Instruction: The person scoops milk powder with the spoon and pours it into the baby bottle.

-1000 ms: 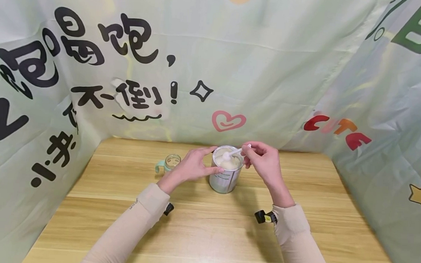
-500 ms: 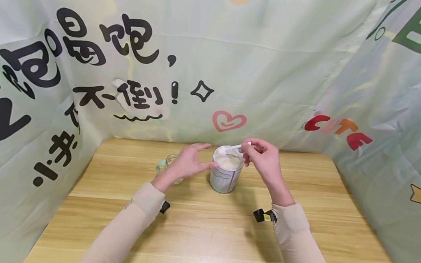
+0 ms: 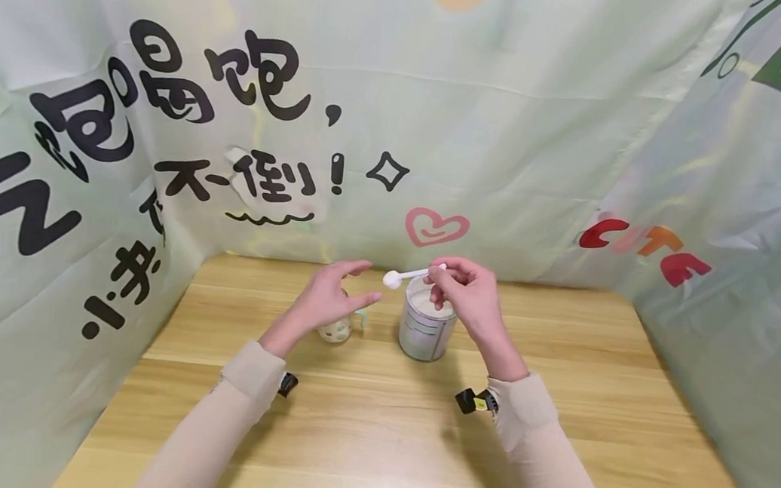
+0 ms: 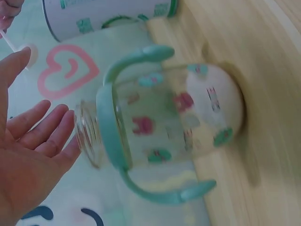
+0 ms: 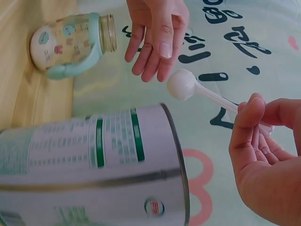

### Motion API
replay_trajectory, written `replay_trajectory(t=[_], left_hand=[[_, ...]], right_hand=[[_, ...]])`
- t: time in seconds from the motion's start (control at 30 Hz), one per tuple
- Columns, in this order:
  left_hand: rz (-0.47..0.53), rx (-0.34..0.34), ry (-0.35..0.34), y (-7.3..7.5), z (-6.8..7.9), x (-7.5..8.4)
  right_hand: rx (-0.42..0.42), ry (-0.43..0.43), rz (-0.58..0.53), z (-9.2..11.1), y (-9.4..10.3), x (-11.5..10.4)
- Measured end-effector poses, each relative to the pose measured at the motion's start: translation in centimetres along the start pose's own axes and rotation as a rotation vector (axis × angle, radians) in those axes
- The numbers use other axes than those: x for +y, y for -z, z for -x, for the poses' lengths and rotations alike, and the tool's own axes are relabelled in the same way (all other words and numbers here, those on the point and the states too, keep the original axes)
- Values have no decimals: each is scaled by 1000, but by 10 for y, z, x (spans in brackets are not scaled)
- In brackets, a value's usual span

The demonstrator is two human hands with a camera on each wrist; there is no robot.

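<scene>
My right hand (image 3: 471, 302) pinches the handle of a white scoop (image 3: 415, 274) between thumb and fingers. The scoop's bowl, heaped with white powder, is raised over the left rim of an open can (image 3: 425, 336) of pale powder. Further left, my left hand (image 3: 324, 297) has its fingers spread and holds nothing. Below it stands a clear baby bottle (image 4: 160, 117) with no lid, printed with small figures and fitted with a mint-green two-handled collar. White content shows in its bottom. In the left wrist view the fingertips are close by the bottle's mouth; contact is unclear.
The can and bottle stand near the back of a wooden table (image 3: 356, 438). Printed fabric walls (image 3: 520, 147) rise behind it and on both sides. Each wrist wears a small black camera (image 3: 466, 400).
The scoop has come up out of the can and moved left with its load. My left hand has left the can and shifted left above the bottle, whose handle now shows on its right.
</scene>
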State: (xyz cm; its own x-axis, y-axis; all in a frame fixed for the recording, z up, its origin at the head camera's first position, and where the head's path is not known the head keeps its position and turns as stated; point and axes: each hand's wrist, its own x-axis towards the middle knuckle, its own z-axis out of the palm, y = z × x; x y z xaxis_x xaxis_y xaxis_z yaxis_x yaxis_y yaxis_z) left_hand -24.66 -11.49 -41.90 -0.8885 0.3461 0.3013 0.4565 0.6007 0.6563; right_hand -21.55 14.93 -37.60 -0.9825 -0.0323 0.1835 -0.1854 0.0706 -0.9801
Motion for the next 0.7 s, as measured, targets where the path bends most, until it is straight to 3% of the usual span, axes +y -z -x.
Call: replay_trajectory(t=[0.2, 0.47, 0.7], left_hand=[[-12, 13, 20, 10, 8, -13], [-58, 21, 45, 15, 17, -29], [-38, 6, 78, 19, 28, -39]], right_hand=[[-28, 6, -37, -3, -15, 1], [-64, 7, -47, -7, -34, 4], [-96, 26, -54, -8, -49, 6]])
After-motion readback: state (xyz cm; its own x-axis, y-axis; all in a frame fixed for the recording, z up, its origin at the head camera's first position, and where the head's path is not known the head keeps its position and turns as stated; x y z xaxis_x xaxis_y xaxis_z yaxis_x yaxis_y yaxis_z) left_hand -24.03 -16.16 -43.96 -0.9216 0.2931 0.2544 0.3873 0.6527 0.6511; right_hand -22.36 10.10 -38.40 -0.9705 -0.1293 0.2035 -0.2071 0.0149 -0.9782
